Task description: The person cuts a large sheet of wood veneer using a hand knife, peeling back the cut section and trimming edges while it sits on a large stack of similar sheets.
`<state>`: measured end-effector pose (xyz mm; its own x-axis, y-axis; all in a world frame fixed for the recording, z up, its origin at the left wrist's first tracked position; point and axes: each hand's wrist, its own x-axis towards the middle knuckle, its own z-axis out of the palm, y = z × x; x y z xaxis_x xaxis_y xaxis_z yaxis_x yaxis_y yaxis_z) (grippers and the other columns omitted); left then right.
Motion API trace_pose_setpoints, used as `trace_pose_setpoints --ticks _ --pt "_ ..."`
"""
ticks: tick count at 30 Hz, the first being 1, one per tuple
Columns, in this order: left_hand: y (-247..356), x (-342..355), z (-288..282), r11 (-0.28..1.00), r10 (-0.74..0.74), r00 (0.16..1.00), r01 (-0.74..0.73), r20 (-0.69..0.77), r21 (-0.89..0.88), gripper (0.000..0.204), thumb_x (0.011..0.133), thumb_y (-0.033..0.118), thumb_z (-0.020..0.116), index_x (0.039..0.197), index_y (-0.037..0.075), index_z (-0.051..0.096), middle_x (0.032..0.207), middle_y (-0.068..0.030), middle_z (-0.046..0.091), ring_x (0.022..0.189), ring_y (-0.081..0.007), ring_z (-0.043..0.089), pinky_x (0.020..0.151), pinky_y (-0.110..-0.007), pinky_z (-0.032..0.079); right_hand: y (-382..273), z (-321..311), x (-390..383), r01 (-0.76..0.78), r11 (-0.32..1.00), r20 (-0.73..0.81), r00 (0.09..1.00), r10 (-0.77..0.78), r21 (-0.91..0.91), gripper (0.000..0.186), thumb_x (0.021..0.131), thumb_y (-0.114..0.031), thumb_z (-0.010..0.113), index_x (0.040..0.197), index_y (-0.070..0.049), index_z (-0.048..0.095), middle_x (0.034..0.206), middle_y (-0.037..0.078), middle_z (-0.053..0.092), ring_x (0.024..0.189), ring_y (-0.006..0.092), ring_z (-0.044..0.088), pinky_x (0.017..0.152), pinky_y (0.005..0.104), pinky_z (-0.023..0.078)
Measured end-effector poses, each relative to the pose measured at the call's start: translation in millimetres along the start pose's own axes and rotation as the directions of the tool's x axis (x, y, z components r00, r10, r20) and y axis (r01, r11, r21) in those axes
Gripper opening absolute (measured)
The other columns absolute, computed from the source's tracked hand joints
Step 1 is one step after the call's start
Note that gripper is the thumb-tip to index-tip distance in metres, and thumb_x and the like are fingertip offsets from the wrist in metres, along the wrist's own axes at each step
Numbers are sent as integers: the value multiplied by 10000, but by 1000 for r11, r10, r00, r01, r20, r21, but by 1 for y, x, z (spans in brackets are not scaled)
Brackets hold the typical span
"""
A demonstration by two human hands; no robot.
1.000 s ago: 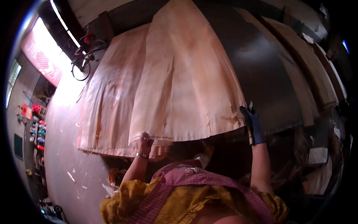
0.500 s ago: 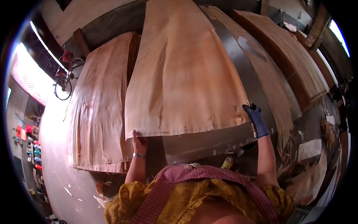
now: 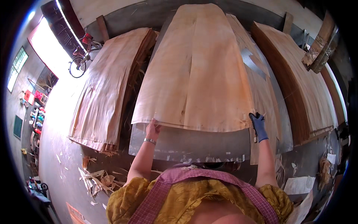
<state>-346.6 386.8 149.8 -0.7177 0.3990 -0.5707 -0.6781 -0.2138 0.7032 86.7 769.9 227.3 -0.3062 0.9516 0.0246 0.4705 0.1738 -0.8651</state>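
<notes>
A long, thin wood veneer sheet (image 3: 209, 82) stretches away from me over a grey flat board (image 3: 186, 143). My left hand (image 3: 153, 130), bare with a metal band at the wrist, pinches the sheet's near edge a little in from its left corner. At the near right corner, my right hand (image 3: 259, 125) in a blue and black glove grips the sheet. A short, stick-like tool (image 3: 255, 135) shows along that palm; its kind I cannot make out. Beneath the sheet's right side lies a torn veneer strip (image 3: 266, 95).
Veneer stacks stand on the left (image 3: 108, 82) and right (image 3: 298, 82). Veneer scraps (image 3: 99, 181) litter the floor at lower left. A wooden post (image 3: 320, 48) rises at far right. A bicycle (image 3: 78, 63) stands by the bright doorway.
My view has shifted, and the sheet's far end now shows. The sheet lies flatter and more squarely over the grey board. My left hand sits farther in from the corner.
</notes>
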Motion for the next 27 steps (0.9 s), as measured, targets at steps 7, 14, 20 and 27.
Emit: trace_pose_setpoints --ticks 7,14,20,27 --pt "-50 7 17 999 -35 989 29 -141 -43 242 888 310 651 850 92 554 699 -27 557 557 -158 530 507 -291 470 59 -7 22 26 977 -189 980 -68 -213 334 805 -299 719 788 20 622 676 32 572 611 153 483 573 366 419" --pt "-87 -50 -24 1000 -24 965 18 -262 -24 244 900 317 631 853 96 538 648 6 493 538 -123 491 507 -296 490 100 -6 -25 -1 995 -100 995 -8 -95 354 799 -307 726 774 30 619 681 42 573 629 159 498 586 366 427" --pt "-92 -47 0 996 66 917 -84 -393 -28 264 896 326 627 922 84 526 716 -39 490 581 -157 491 506 -321 495 110 -10 -5 -143 985 74 986 150 -95 353 804 -309 728 765 27 629 664 18 546 584 127 466 526 335 392" --pt "-108 -56 12 996 14 909 -47 -417 -69 253 889 313 632 861 75 551 679 -36 497 582 -168 509 487 -322 489 145 -14 -21 -300 903 160 952 262 308 442 837 -394 697 955 29 640 872 28 635 774 150 543 706 316 444"
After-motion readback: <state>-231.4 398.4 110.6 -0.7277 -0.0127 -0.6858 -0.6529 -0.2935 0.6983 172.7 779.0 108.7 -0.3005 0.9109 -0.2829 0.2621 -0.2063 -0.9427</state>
